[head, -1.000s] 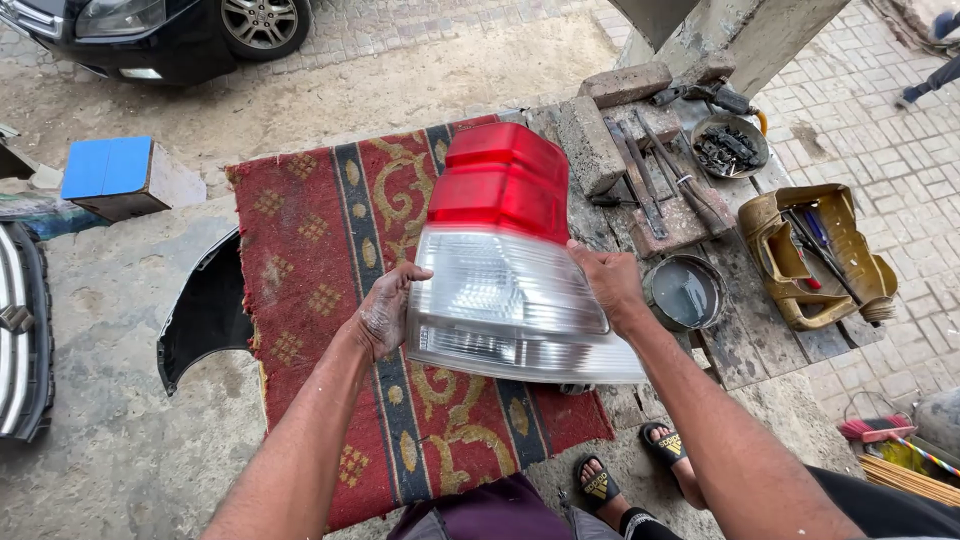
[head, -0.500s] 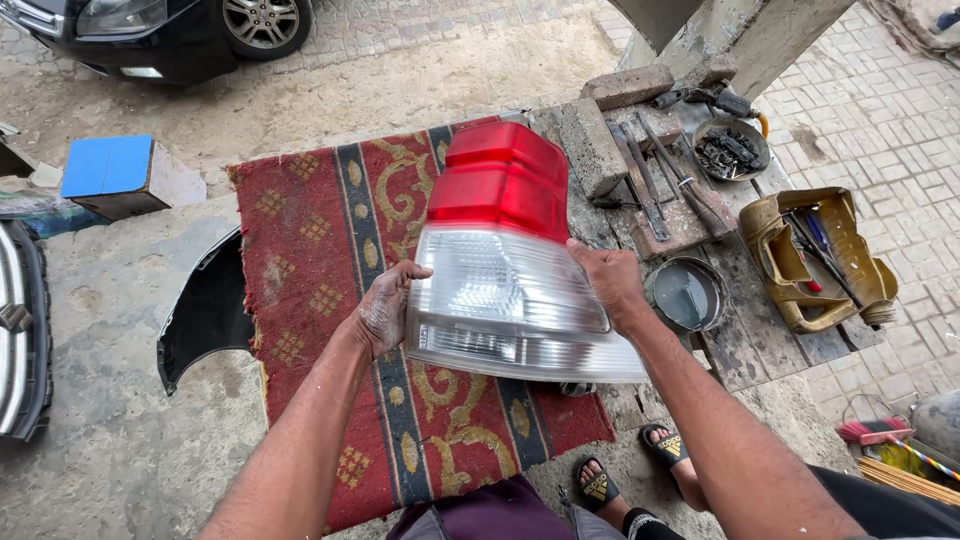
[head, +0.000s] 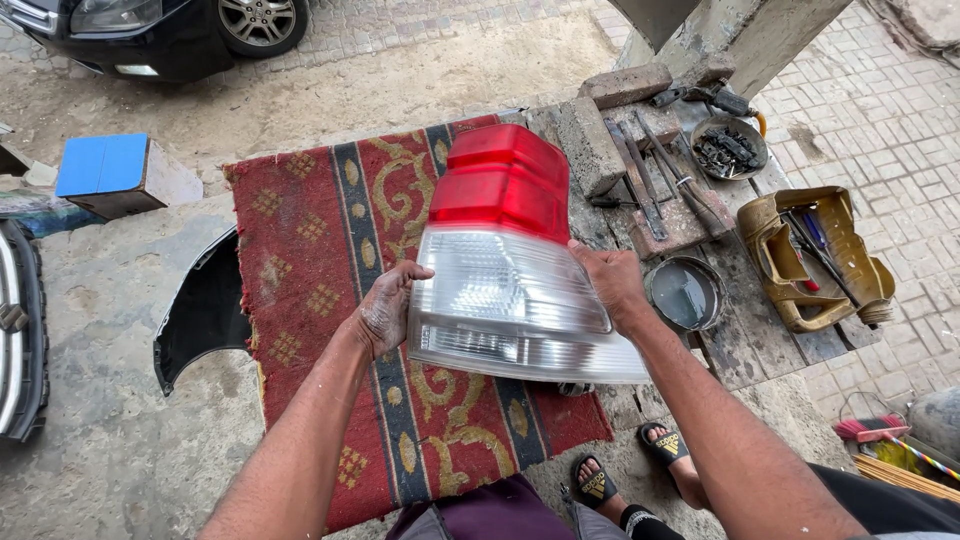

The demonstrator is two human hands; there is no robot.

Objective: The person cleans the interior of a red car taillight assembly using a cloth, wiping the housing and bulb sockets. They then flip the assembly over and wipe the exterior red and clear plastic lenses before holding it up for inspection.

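We hold a car tail light (head: 505, 260) up in front of us with both hands, above a red patterned rug (head: 320, 250) spread on the concrete ground. The light is tilted, its red upper section pointing away from us and its clear, ribbed lower section nearest to us. Our left hand (head: 385, 310) grips the left edge of the clear part, fingers curled onto its face; our right hand (head: 612, 285) clasps the right edge, thumb resting on the lens. Both hands are grasping the tail light, neither is free

To the right of the rug lies a low wooden board (head: 760, 340) carrying tools: a round metal bowl (head: 685, 293) just beside our right wrist, a cut-open yellow plastic container (head: 815, 260) holding screwdrivers, a small dark pan of metal parts (head: 730, 148), and long flat metal tools (head: 650, 185) by a brick (head: 627, 85). A black car body panel (head: 200, 315) lies at the rug's left edge, a blue-topped box (head: 115, 170) sits farther left, and a dark car (head: 160, 30) stands at the top. Sandalled feet (head: 630, 475) show below the light
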